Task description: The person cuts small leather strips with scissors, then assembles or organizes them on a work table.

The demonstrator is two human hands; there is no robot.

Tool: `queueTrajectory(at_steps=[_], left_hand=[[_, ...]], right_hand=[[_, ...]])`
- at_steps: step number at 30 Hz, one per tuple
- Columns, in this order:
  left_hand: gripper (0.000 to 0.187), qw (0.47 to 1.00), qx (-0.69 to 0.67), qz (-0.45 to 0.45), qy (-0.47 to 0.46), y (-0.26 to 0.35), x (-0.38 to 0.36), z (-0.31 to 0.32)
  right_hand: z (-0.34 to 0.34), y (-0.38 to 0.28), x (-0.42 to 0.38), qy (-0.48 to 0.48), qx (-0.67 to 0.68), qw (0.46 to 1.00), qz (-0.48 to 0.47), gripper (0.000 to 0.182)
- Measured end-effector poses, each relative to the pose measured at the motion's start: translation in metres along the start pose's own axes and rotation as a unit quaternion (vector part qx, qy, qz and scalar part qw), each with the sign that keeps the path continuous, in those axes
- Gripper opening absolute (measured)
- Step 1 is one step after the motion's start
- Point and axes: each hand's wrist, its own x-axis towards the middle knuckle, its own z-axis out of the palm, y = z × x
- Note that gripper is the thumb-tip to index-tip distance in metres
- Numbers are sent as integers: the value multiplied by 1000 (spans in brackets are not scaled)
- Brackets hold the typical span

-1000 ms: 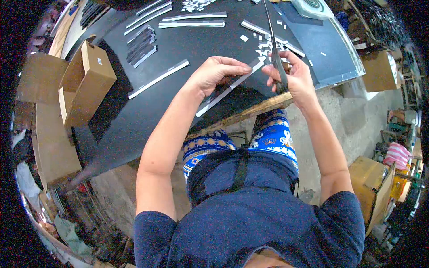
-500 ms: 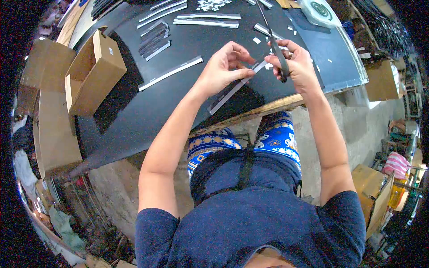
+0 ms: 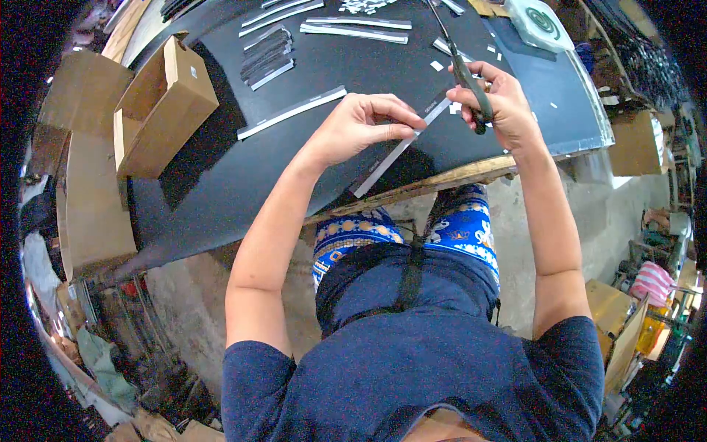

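Note:
Between the thumb and fingers of my left hand (image 3: 372, 127) is a long black-and-white strip (image 3: 387, 160), held slantwise above the dark table near its front edge. My right hand (image 3: 499, 103) grips black-handled scissors (image 3: 471, 87), whose blades point up and away from me. The strip's far end reaches close to my right fingers; whether they touch it is unclear. Small white pieces (image 3: 437, 65) lie near the scissors. A single strip (image 3: 292, 113) rests left of my left hand, with a bundle of strips (image 3: 266, 59) behind it.
An open cardboard box (image 3: 173, 110) stands at the left of the dark table (image 3: 199, 228). More strips (image 3: 355, 32) and a pile of white bits (image 3: 367, 6) lie at the back. A clear container with a green coil (image 3: 541, 26) sits at the back right. The wooden front edge (image 3: 442, 177) is close below.
My left hand has shifted slightly left and down along the strip, exposing its upper part. The right hand with the scissors has moved a little right. The whole view has shifted slightly.

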Motion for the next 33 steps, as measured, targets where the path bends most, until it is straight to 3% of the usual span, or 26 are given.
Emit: queueTrajectory(at_steps=[9,20,24,26,28,30,33], left_hand=[[20,997,10,-72,-16,12,-7,-2],[28,997,-8,-67,-27,12,-7,-1],[28,996,-21,-84,-12,7,-11,-10],[29,998,-8,-69,4,4,-15,-16],[30,995,-10,-97,12,6,-19,-21],[31,996,-13,-92,15,4,-21,-26],[32,996,-19,-83,6,4,-23,-28]], right_hand=[[-3,-4,1,-12,-2,1000,10,46],[-8,-9,-1,-24,-22,997,73,49],[-17,-16,-22,43,-114,993,6,52],[-25,-21,-44,4,-127,992,-15,53],[-30,-17,-70,-78,-71,994,32,53],[-31,-12,-91,-163,-148,970,104,51],[-20,-10,-114,-228,-57,949,212,45]])
